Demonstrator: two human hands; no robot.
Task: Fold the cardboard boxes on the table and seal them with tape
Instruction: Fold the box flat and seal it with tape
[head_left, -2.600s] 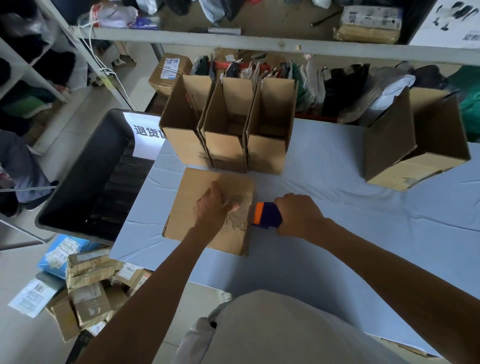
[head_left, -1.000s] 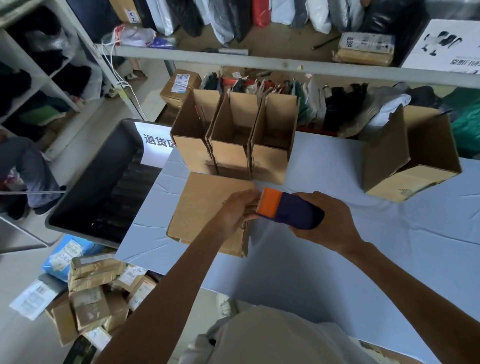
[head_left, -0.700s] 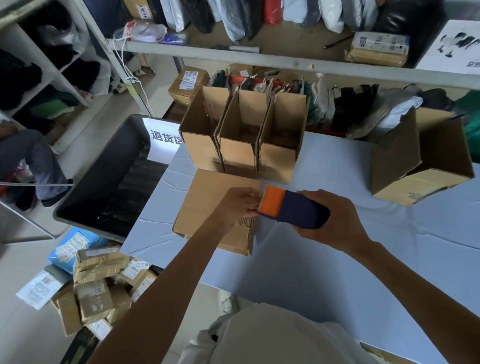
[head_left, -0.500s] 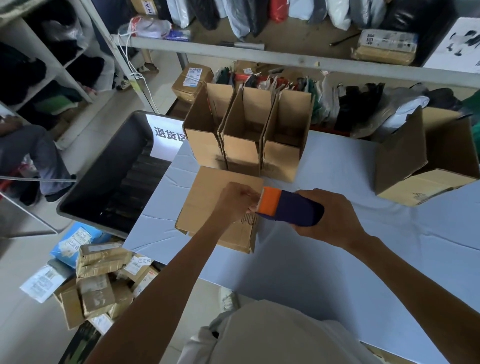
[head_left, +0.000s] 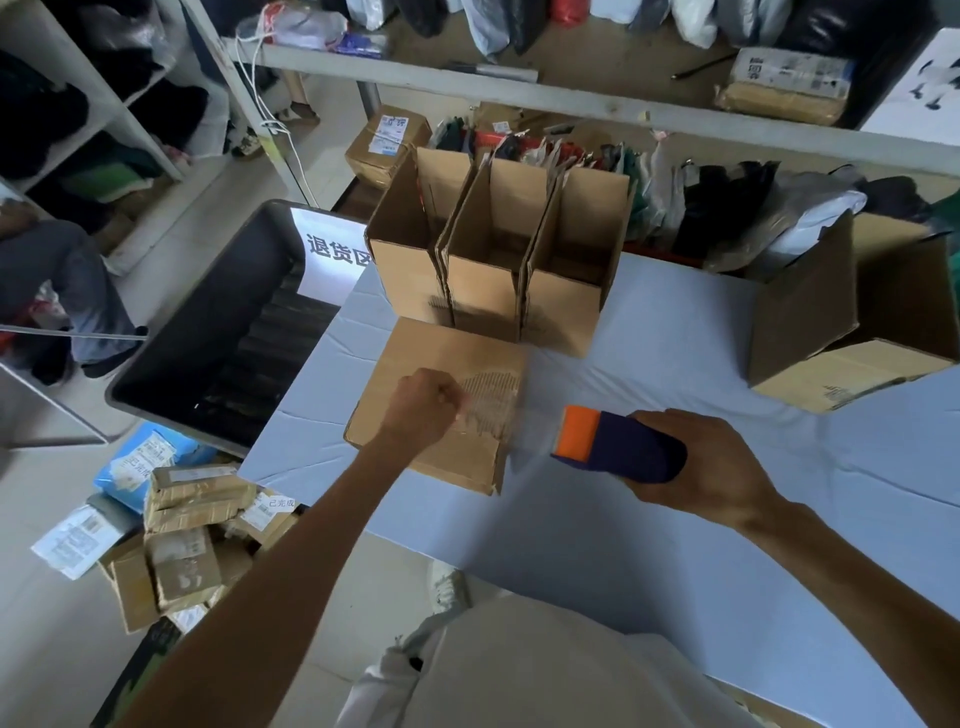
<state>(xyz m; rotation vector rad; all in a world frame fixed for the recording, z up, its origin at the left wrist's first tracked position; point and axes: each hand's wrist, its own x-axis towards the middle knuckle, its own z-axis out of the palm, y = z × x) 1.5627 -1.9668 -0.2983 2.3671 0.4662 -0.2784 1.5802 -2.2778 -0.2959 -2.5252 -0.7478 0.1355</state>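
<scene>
A closed cardboard box (head_left: 415, 353) lies on the pale blue table (head_left: 649, 530), near its left edge. My left hand (head_left: 422, 408) rests curled on the box top and pinches the end of a clear tape strip (head_left: 530, 431). The strip runs right to a purple tape dispenser with an orange blade guard (head_left: 615, 447), which my right hand (head_left: 711, 467) grips just right of the box. Part of the box top near my left hand is torn, showing corrugation.
Three open upright boxes (head_left: 493, 270) stand in a row behind the closed box. A larger open box (head_left: 841, 322) lies tilted at the right. A dark bin (head_left: 208, 332) sits left of the table, with taped parcels (head_left: 182, 530) on the floor. Shelves run along the back.
My right hand has pulled the dispenser away to the right, drawing clear tape out from the box. My left hand stays on the box top, holding the tape end.
</scene>
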